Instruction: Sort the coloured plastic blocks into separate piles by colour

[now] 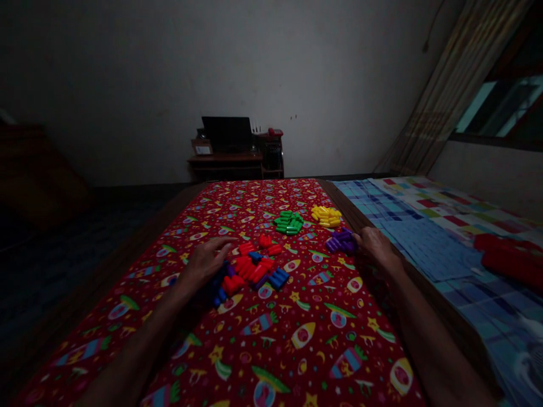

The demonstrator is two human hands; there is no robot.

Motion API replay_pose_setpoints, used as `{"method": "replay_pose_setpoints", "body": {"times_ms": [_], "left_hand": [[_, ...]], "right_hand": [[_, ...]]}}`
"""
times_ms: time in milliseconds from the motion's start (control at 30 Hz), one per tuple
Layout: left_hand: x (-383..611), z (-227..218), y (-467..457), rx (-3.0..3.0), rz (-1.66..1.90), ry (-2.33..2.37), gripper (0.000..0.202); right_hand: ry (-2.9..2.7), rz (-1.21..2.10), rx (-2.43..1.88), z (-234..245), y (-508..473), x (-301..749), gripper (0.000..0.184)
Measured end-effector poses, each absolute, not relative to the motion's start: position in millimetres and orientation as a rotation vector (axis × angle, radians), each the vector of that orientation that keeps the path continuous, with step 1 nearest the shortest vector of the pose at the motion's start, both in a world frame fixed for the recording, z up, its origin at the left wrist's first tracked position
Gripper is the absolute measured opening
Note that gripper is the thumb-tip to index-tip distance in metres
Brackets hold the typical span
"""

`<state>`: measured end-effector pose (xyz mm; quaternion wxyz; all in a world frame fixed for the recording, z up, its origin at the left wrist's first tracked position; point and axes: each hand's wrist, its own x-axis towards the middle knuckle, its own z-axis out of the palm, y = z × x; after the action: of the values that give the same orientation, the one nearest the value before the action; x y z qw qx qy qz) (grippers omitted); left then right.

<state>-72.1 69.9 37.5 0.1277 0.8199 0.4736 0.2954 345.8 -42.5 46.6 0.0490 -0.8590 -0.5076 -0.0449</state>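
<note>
On a table covered by a red patterned cloth [271,339] lies a mixed heap of red and blue plastic pieces [250,270]. My left hand [207,261] rests on the heap's left side, fingers stretched over the pieces. My right hand [375,243] lies beside a small pile of purple pieces [340,241], fingertips touching it; what the fingers hold, if anything, is hidden. Farther back sit a green pile [289,222] and a yellow pile [326,216].
A blue checked cloth [424,237] covers a surface to the right, with red objects [509,257] on it. A dark desk with a monitor [231,147] stands against the far wall. The room is dim; a curtain [449,90] hangs at right.
</note>
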Motion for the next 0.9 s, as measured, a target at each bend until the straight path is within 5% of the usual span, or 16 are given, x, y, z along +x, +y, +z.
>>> {"method": "replay_pose_setpoints", "body": {"times_ms": [400, 700, 900], "left_hand": [[-171.5, -35.2, 54.0, 2.054, 0.924, 1.792, 0.055], [-92.0, -18.4, 48.1, 2.051, 1.033, 1.485, 0.053], [-68.5, -6.5, 63.3, 2.041, 1.086, 1.424, 0.047]], "right_hand": [[-1.790, -0.346, -2.311, 62.7, -38.2, 294.2, 0.040], [-2.224, 0.148, -1.348, 16.1, -44.6, 194.9, 0.029], [-2.358, 0.002, -1.212, -18.6, -39.1, 156.8, 0.027]]}}
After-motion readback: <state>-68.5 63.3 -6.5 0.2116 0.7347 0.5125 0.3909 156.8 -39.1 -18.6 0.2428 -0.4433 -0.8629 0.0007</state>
